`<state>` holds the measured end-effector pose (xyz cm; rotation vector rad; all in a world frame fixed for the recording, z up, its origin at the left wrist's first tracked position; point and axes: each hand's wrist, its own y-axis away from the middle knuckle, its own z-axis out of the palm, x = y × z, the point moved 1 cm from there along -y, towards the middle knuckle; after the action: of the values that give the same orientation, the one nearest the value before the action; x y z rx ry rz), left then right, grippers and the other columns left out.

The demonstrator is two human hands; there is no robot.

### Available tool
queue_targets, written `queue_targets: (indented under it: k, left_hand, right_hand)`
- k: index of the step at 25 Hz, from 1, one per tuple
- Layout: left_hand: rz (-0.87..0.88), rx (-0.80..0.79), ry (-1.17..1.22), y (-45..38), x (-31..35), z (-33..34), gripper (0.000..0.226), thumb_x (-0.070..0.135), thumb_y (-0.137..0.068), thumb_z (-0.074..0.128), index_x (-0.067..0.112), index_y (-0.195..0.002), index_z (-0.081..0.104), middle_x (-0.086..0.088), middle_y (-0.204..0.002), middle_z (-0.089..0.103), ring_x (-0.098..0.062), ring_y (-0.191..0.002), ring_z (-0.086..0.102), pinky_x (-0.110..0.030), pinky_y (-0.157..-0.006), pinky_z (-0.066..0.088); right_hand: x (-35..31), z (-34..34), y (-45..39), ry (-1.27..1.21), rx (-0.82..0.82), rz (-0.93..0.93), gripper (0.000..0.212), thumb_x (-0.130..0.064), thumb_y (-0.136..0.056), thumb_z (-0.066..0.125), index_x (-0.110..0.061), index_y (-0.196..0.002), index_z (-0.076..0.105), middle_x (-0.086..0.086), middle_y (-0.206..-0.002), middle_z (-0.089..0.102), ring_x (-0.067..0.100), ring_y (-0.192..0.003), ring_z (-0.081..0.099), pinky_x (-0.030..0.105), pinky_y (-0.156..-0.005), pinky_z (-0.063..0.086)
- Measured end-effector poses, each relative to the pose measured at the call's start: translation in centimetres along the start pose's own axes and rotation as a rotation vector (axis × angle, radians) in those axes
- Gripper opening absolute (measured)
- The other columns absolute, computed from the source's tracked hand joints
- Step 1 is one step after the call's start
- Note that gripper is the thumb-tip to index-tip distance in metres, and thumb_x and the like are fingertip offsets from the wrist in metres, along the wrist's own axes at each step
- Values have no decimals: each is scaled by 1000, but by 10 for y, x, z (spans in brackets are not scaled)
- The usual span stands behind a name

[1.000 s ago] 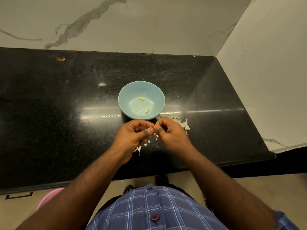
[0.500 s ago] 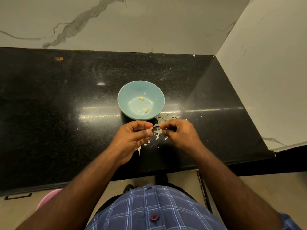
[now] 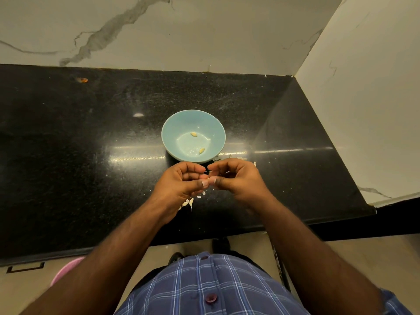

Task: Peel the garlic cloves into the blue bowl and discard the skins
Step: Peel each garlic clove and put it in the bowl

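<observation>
Both hands, left hand (image 3: 181, 181) and right hand (image 3: 236, 178), meet fingertip to fingertip just near the round pale-blue ceramic bowl (image 3: 168, 133) on the glossy black stone worktop (image 3: 68, 144). Their grip seems pinched on a small garlic clove, mostly hidden. Two peeled cloves (image 3: 193, 134) lie inside the bowl. Papery white skins (image 3: 188, 202) litter the worktop, and loosened skin could drop in.

Left hand (image 3: 181, 181) and right hand (image 3: 236, 179) meet thumb to thumb, fingers curled; forearms converge.

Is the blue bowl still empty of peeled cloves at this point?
No. Two peeled garlic cloves lie inside the blue bowl, one near the middle and one nearer the person.
</observation>
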<state>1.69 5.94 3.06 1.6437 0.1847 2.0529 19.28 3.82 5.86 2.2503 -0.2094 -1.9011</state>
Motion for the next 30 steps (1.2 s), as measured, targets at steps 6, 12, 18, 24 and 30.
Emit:
queue_targets:
  k: [6, 12, 18, 24, 30]
  left_hand:
    - [42, -53, -85, 4, 0, -2, 25, -6, -82, 75, 10, -100, 69, -10, -88, 77, -22, -85, 73, -35, -80, 60]
    - [64, -36, -120, 4, 1, -1, 24, -5, -84, 74, 12, -99, 69, -9, -89, 77, -21, -86, 74, -34, -78, 60]
    - [80, -15, -60, 4, -2, 2, 32, -11, -81, 75, 10, -104, 68, -10, -91, 75, -22, -87, 72, -38, -84, 60]
    - [44, 22, 11, 3, -1, 2, 35, -18, -82, 69, 8, -106, 66, -6, -88, 73, -14, -81, 72, -24, -67, 58]
    - [79, 53, -87, 1, -3, -2, 35, -15, -80, 74, 10, -103, 68, -4, -87, 73, -17, -87, 71, -24, -72, 59]
  right_hand:
    - [-4, -5, 4, -364, -53, 318, 21, 11, -87, 67, -5, -98, 73, 13, -90, 72, 22, -79, 73, 27, -68, 62]
    - [-1, -5, 5, -468, -29, 405, 25, 15, -89, 61, -2, -105, 72, 12, -89, 70, 20, -74, 73, 25, -64, 62]
    - [6, -4, 3, -306, 24, 198, 29, 16, -84, 68, -2, -107, 71, 10, -87, 69, 19, -81, 69, 29, -72, 61]
    - [11, -14, -1, -25, 155, 13, 33, 13, -80, 75, -14, -99, 74, 5, -88, 74, 12, -82, 71, 29, -78, 60]
    - [11, -19, 1, 296, 151, -74, 20, -11, -87, 78, -20, -105, 79, -9, -97, 77, 4, -92, 72, 27, -87, 60]
